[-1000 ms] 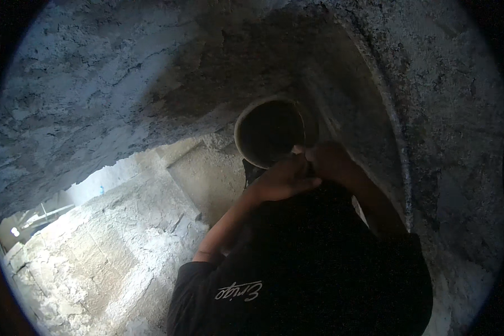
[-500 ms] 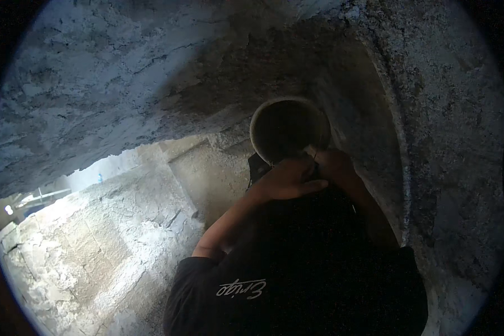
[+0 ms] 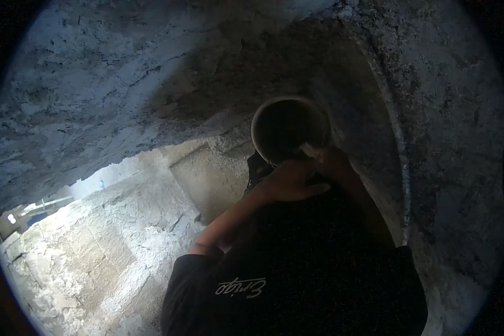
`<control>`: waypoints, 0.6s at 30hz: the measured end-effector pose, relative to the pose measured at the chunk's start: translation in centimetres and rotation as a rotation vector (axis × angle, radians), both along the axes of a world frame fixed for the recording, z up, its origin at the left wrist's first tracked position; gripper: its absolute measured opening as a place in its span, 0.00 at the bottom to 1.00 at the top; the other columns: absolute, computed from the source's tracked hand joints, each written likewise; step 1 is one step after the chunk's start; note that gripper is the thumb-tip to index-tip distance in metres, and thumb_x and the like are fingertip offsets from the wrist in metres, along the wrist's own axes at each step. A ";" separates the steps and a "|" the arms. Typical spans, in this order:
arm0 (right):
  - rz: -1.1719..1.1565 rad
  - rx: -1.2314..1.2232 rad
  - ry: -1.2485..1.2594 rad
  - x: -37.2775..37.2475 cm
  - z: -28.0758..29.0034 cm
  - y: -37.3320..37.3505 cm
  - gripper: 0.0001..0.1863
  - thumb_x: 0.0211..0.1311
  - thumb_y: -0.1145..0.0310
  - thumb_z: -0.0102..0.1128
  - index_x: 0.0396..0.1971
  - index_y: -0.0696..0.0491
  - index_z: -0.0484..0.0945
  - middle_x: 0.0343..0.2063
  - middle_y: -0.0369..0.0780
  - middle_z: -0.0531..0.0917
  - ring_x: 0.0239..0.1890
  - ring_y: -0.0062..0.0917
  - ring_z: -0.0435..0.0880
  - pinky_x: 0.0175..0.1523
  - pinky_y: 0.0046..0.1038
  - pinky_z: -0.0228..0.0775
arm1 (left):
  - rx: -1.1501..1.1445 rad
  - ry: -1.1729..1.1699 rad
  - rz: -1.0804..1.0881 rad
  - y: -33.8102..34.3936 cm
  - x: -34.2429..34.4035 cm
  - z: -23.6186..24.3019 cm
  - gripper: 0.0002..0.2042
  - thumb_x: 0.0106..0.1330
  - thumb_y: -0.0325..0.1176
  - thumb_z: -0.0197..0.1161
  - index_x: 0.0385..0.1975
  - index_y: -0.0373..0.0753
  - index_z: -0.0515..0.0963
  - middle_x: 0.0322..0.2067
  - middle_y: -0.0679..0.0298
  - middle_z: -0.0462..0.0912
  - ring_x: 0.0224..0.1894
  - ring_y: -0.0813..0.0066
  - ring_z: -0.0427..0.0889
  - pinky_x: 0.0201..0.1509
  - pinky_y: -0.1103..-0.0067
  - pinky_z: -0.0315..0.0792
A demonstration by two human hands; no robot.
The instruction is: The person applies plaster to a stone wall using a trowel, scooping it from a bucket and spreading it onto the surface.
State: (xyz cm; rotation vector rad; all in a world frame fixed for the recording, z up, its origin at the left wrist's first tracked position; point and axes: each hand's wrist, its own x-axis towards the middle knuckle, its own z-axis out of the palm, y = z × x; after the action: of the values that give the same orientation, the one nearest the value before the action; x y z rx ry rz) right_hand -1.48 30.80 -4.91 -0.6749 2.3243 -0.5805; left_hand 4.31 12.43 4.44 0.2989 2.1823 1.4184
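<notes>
A round bucket-like container (image 3: 256, 130) with a pale rim and a dark inside stands in shadow just ahead of me. My left hand (image 3: 290, 180) is at its near rim, fingers curled and thumb stretched toward the right hand; whatever it grips is hidden in the dark. Close beside it, my right hand (image 3: 334, 164) is closed round a small pale, flat piece (image 3: 309, 149), whose end pokes over the container's near rim. What kind of piece it is, I cannot make out. Shadow hides the inside of the container.
A rough grey wall (image 3: 101, 84) curves over the left and far side. Another rough wall (image 3: 453, 145) with a raised curved edge (image 3: 400, 151) rises close on the right. Bright, crusted masonry (image 3: 89, 252) lies at lower left, beside a lit gap with a small blue object (image 3: 101, 183).
The pale piece in my right hand shows more and has tipped over the container's near rim. My left hand and the container have hardly moved.
</notes>
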 end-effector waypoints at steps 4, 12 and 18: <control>0.117 -0.006 0.141 -1.2 1.3 2.4 0.20 0.56 0.62 0.52 0.50 0.48 0.75 0.38 0.44 0.82 0.36 0.42 0.81 0.44 0.39 0.72 | 0.152 -0.028 0.069 -0.2 -0.1 0.4 0.26 0.58 0.54 0.61 0.37 0.33 0.70 0.23 0.58 0.72 0.26 0.65 0.73 0.31 0.71 0.68; -0.044 0.275 -0.008 -0.1 3.9 -0.4 0.24 0.57 0.62 0.52 0.55 0.48 0.70 0.38 0.48 0.81 0.37 0.43 0.81 0.45 0.39 0.72 | 0.103 -0.137 -0.043 0.2 -0.1 -0.2 0.27 0.60 0.56 0.57 0.38 0.32 0.71 0.26 0.57 0.73 0.29 0.66 0.73 0.32 0.71 0.68; -0.201 -0.002 -0.372 0.0 5.2 0.4 0.27 0.58 0.60 0.51 0.56 0.55 0.68 0.35 0.52 0.81 0.37 0.42 0.81 0.42 0.39 0.73 | 0.226 0.005 0.057 1.1 0.3 -0.4 0.25 0.61 0.53 0.59 0.38 0.32 0.71 0.26 0.56 0.74 0.29 0.66 0.74 0.32 0.71 0.67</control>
State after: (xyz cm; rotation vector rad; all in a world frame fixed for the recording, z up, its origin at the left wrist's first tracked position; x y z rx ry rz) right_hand -1.48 31.17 0.30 -0.3023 2.0512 -0.7314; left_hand 4.63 13.53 4.02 0.3222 2.0505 1.7016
